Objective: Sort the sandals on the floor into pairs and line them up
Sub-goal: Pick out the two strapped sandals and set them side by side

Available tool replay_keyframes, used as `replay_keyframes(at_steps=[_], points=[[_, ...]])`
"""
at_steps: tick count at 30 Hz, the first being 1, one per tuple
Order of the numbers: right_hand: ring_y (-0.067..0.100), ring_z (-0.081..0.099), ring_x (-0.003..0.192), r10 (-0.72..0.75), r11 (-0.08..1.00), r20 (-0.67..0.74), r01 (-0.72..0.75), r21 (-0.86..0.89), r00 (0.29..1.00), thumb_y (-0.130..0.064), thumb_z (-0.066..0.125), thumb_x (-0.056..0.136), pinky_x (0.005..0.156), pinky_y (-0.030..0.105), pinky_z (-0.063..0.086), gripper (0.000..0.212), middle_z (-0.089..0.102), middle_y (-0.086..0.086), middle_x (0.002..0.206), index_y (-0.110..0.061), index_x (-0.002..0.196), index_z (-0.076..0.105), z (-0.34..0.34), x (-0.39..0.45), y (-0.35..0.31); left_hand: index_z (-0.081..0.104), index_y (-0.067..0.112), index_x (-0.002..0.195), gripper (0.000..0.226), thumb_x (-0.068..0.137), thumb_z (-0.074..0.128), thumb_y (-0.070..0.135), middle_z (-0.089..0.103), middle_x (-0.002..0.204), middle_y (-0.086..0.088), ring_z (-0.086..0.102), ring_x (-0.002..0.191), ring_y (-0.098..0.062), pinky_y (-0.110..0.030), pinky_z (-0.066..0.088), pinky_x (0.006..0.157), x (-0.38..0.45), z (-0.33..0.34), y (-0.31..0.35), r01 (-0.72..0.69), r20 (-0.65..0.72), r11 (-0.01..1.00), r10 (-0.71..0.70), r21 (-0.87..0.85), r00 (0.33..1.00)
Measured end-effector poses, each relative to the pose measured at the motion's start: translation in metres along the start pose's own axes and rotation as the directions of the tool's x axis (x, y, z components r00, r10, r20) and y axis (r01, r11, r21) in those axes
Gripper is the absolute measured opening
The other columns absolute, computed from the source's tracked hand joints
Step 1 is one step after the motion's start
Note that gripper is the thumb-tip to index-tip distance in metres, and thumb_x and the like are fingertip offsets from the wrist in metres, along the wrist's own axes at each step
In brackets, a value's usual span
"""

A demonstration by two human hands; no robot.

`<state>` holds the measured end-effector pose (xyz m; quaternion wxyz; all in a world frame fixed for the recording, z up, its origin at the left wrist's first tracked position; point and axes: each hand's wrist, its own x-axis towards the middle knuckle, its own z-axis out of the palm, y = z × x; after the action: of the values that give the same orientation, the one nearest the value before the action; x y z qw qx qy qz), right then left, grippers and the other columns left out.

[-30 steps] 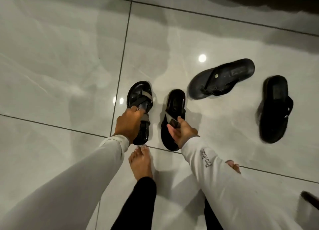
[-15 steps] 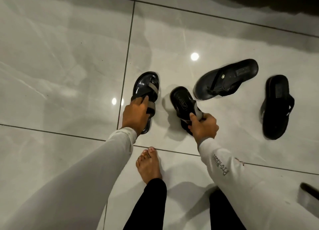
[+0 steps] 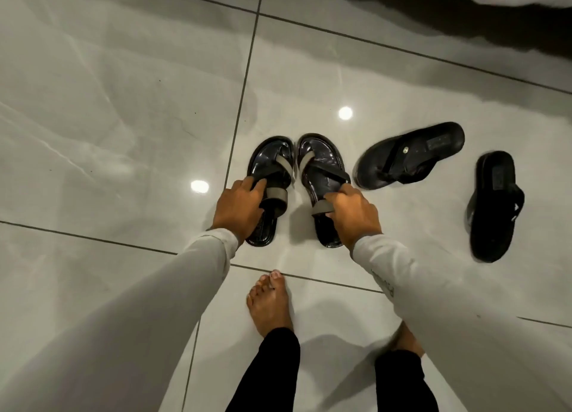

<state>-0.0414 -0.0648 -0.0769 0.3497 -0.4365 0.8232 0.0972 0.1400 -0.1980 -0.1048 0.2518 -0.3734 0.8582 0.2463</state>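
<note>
Shiny floor tiles (image 3: 123, 108) lay under four sandals. Each hand, left (image 3: 240, 207) and right (image 3: 356, 215), gripped one strap sandal (image 3: 272, 176), (image 3: 322, 170). They looked light and bendy, easiest held by the straps.

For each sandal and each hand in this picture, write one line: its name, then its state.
Left strapped sandal: upright, held by left hand.
Right strapped sandal: upright beside it, held by right hand.
Near black flip-flop: upright, lying crosswise, unpaired.
Far-right black flip-flop: tilted on its side, apart.
</note>
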Motion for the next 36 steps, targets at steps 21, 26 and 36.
replay_keyframes(at_steps=[21,26,36], points=[[0.025,0.057,0.097,-0.323,0.935,0.091,0.303,0.184,0.942,-0.001,0.057,0.081,0.079,0.038,0.050,0.045,0.053,0.008,0.121,-0.018,0.124,0.057,-0.045,0.071,-0.061,0.062,0.017,0.066,0.025,0.081,0.082,0.022,0.074,0.077,-0.018,0.071,0.075,-0.031,-0.040,0.061,0.076,-0.016,0.069,0.054,0.480,0.439,-0.026,-0.452,-0.877,0.776],[0.032,0.057,0.112,0.176,0.871,-0.190,-0.063,0.487,0.966,0.006,0.058,0.079,0.092,0.044,0.053,0.049,0.051,0.009,0.128,-0.016,0.123,0.054,-0.006,0.042,-0.035,0.073,0.013,0.099,0.021,0.090,0.066,0.031,0.075,0.099,-0.013,0.072,0.091,-0.032,-0.043,0.061,0.082,-0.022,0.029,0.037,0.407,0.170,0.705,-0.384,-0.582,0.908],[0.042,0.059,0.113,0.023,0.939,0.308,-0.126,0.319,0.951,-0.019,0.062,0.091,0.092,0.042,0.051,0.037,0.059,0.021,0.122,-0.012,0.128,0.057,0.085,0.002,-0.036,0.053,0.017,0.140,0.052,0.091,0.068,0.027,0.022,0.159,-0.020,0.044,0.131,-0.042,-0.052,0.045,0.103,0.093,-0.055,0.050,-0.371,0.216,0.846,0.309,0.383,0.926]])
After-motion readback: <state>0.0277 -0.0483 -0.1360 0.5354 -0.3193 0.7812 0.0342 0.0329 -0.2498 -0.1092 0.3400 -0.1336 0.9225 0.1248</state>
